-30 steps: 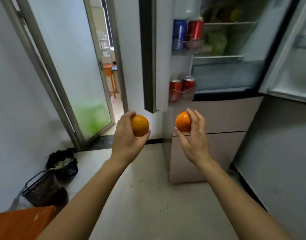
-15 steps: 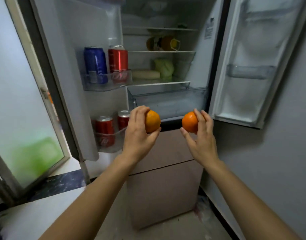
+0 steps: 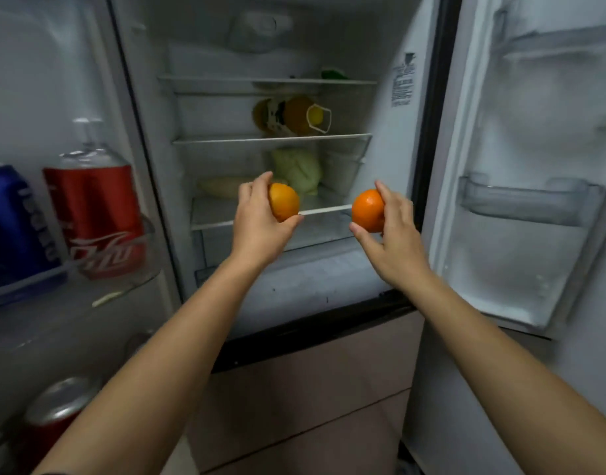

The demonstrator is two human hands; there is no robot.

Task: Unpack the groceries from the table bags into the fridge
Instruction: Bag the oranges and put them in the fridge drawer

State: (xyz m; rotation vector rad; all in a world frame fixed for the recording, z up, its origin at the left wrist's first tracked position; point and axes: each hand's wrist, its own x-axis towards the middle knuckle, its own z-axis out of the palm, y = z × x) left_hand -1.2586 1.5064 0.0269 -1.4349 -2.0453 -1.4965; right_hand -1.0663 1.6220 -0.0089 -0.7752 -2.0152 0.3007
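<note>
Oranges (image 3: 283, 202) nearer fridge shelf (image 3: 325, 210) (apparently)

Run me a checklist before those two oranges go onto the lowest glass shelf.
1. The left hand grips the left round orange fruit: ok.
2. The right hand grips the right round orange fruit: ok.
3. The white left fridge door and white right fridge door stand open: ok.
4. The lowest clear glass shelf shows a bare patch at its front right: ok.
5. The pale green cabbage sits back from that patch: ok.
6. Room behind the cabbage: cannot tell.
</note>
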